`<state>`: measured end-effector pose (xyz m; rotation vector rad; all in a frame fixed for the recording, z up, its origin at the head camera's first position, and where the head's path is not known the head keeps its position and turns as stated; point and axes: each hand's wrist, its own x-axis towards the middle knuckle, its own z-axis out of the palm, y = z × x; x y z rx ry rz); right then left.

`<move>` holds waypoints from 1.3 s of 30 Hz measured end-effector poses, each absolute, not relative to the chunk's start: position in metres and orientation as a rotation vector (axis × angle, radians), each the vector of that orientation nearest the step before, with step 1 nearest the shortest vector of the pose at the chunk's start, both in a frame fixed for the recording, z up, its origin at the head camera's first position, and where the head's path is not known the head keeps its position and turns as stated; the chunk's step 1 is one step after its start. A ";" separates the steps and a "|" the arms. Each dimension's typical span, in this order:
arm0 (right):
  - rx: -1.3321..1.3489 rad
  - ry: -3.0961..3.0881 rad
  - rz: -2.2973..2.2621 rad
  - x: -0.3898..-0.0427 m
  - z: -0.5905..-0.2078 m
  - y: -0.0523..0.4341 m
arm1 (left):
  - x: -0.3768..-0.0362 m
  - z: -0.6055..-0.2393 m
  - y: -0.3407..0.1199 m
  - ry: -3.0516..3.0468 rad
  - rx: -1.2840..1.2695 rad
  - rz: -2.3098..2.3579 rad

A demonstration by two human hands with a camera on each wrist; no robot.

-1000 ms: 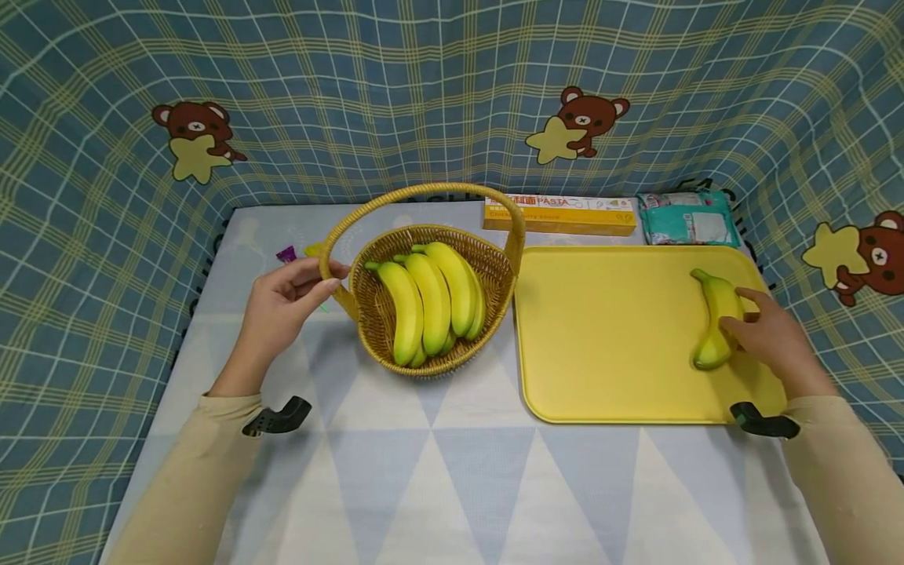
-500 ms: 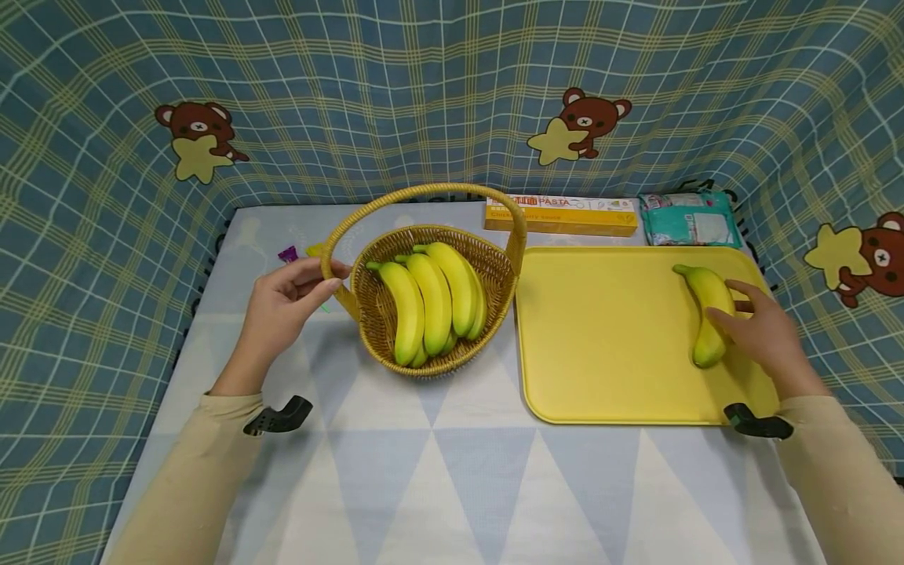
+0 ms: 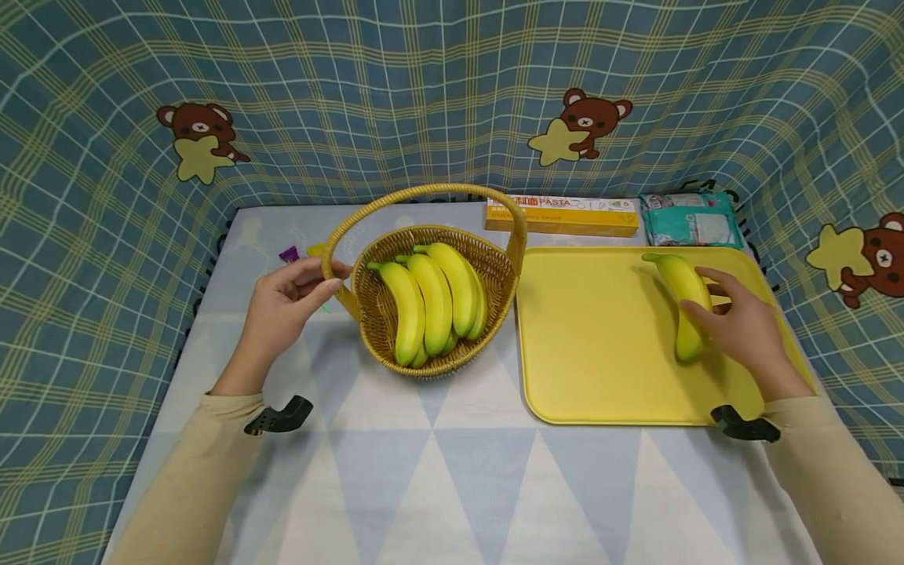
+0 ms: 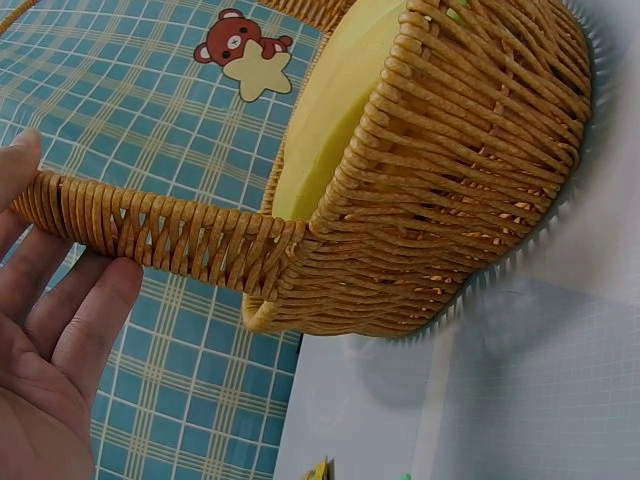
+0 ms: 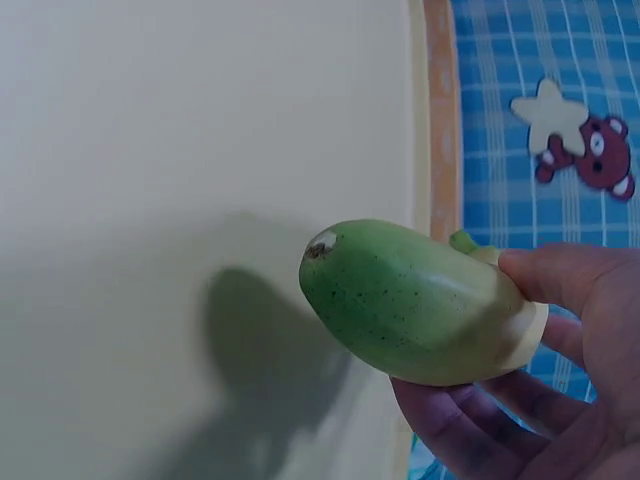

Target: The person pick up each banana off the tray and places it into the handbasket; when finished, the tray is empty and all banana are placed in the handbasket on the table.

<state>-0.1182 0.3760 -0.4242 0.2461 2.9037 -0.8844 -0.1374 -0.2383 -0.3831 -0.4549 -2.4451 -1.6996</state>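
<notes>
One banana [image 3: 683,302] is being gripped by the right hand [image 3: 741,333], lifted over the tray [image 3: 600,345]; the left hand [image 3: 282,310] is holding the basket [image 3: 431,361] handle beside it, bananas already inside.

A staged tabletop set-up rather than a lived-in room: a checked blue cloth with cartoon bears [image 3: 452,102] screens the table [image 3: 438,486] from nine through twelve to three o'clock. At one o'clock lie a pasta box [image 3: 561,215] and a teal packet [image 3: 688,220], household goods.
</notes>
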 end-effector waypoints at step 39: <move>-0.629 2.828 -0.882 -0.122 -0.370 0.182 | -0.134 -0.378 -0.235 -2.430 -0.476 -1.722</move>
